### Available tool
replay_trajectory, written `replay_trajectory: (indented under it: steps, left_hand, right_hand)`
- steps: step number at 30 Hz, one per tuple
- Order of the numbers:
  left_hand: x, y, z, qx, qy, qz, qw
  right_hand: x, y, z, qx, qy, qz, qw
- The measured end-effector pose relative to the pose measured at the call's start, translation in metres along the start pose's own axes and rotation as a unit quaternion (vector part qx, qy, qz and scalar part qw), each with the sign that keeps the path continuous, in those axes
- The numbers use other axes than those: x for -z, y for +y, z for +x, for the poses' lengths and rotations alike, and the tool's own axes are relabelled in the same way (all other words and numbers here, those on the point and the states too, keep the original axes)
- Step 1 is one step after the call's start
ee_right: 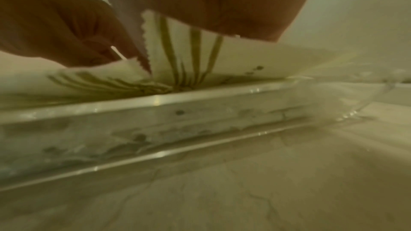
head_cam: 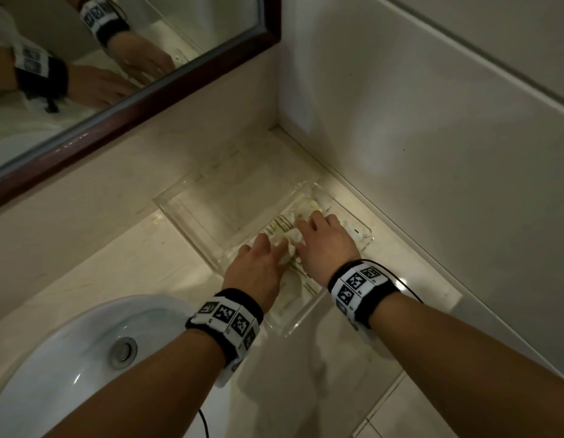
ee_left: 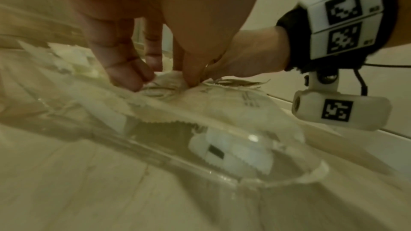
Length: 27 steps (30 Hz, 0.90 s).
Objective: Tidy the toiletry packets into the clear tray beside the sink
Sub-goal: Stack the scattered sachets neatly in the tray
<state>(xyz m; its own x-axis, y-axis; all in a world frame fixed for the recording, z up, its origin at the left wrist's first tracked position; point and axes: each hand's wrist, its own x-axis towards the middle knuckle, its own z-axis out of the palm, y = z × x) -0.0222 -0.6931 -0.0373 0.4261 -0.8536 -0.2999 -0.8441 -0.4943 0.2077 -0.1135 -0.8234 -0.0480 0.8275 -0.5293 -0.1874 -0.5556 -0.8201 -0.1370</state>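
Bathroom corner: pale marble surface [head_cam: 141, 267] with a clear tray [head_cam: 192, 213] set against the wall, a white sink [head_cam: 69, 352] at lower left and a dark-framed mirror [head_cam: 167, 86] above.

Both hands reach into the near half of the tray, where cream toiletry packets [head_cam: 285, 230] with green stripes and zigzag edges lie heaped. Left hand [head_cam: 258, 263]: fingertips [ee_left: 126, 76] bent down and pinching the crumpled top of a packet, as the left wrist view shows. Right hand [head_cam: 325, 241]: fingers curled over the pile, its thumb and palm clamping a striped packet [ee_right: 200, 55] that stands tilted behind the tray's near wall [ee_right: 200, 110]. Both wrists carry black bands with white coded tags [head_cam: 358, 281].
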Motion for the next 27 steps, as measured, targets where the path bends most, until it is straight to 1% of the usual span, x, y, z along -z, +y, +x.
replay_trajectory:
  steps: [5, 7, 9, 14, 16, 20, 23, 27]
  left_hand:
    - [0.005, 0.003, -0.001, -0.027, -0.011, 0.025, 0.999]
    - [0.007, 0.004, -0.005, -0.007, -0.003, -0.014, 1.0]
    - [0.009, 0.006, -0.011, 0.018, 0.019, -0.062, 0.998]
    - [0.01, 0.012, -0.03, 0.031, 0.082, -0.098, 0.991]
    - [0.011, 0.014, -0.04, 0.043, 0.094, -0.101, 0.99]
    - [0.014, 0.018, -0.056, 0.057, 0.101, -0.108, 0.987]
    - [0.013, 0.022, -0.059, 0.083, 0.107, -0.118, 0.984]
    - [0.001, 0.037, -0.053, 0.12, 0.082, -0.123, 0.982]
  right_hand:
    - [0.005, 0.001, -0.001, -0.011, -0.006, 0.033, 0.999]
    - [0.013, 0.001, -0.004, -0.027, -0.005, 0.054, 0.998]
    - [0.024, 0.004, -0.01, -0.038, 0.009, 0.077, 0.996]
    - [0.052, 0.016, -0.033, -0.039, 0.049, 0.085, 0.994]
    - [0.06, 0.021, -0.04, -0.018, 0.049, 0.084, 0.995]
    - [0.065, 0.026, -0.045, 0.027, 0.029, 0.08, 0.996]
    - [0.058, 0.022, -0.031, 0.09, -0.013, 0.07, 0.993]
    - [0.04, 0.02, -0.01, 0.176, -0.073, 0.051, 0.98]
